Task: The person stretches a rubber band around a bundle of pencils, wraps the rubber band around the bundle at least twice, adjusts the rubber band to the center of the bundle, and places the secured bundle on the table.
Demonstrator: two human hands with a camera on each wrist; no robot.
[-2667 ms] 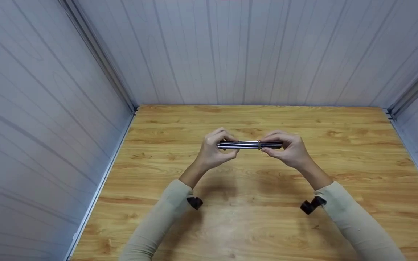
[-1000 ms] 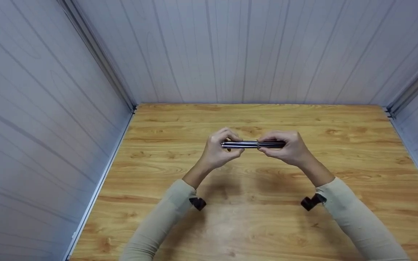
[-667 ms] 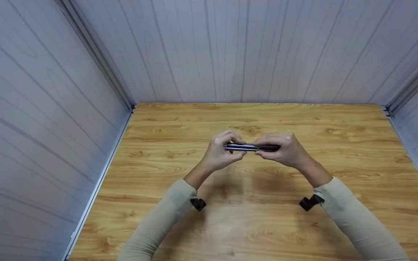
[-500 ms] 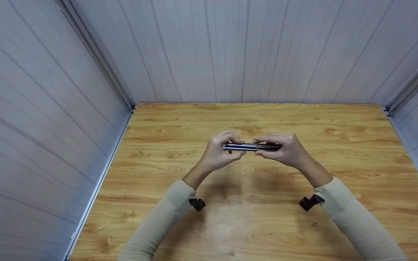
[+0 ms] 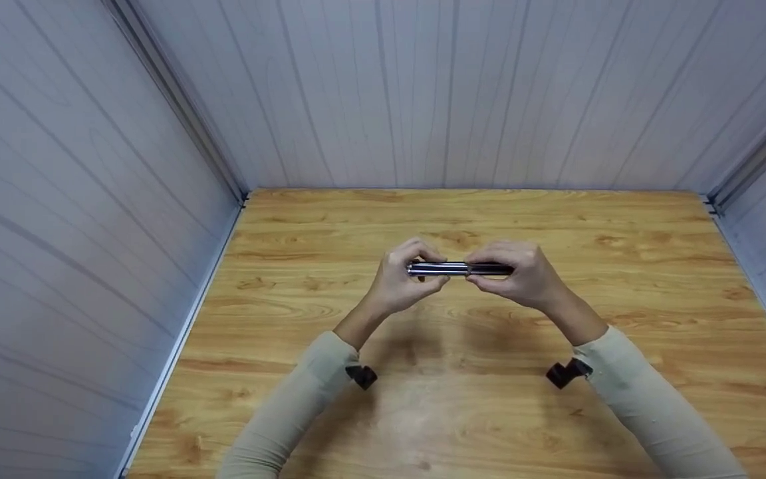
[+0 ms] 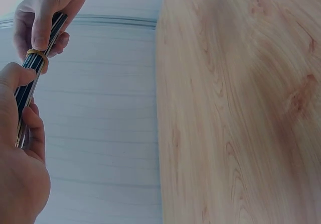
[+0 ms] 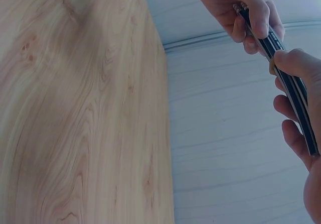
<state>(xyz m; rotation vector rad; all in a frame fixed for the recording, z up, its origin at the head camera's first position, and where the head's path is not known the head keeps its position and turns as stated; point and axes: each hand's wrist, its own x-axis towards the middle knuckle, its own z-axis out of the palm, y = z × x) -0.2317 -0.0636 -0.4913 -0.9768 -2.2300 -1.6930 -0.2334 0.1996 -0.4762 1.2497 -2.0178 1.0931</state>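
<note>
A slim bundle of dark, light-striped pencils [image 5: 441, 269] lies level between both hands, held up over the table. A yellowish rubber band [image 6: 36, 51] circles the bundle near its middle, also visible as a band [image 7: 272, 67] in the right wrist view. My left hand [image 5: 397, 278] grips the left part, thumb below and fingers above in the head view. The right part is in my right hand [image 5: 528, 274], whose thumb and fingertips are right at the band. Fingers hide parts of the pencils at both ends.
Below is a wood-grain table [image 5: 463, 412], with soft shadows of the hands on it. Pale panelled walls [image 5: 416, 93] stand behind and at both sides. Black wrist-worn devices [image 5: 362, 376] hang by the sleeves.
Since the oldest frame my right hand has shifted slightly left with the band, and my left hand slightly right, so they are closer together. Both keep holding the pencils.
</note>
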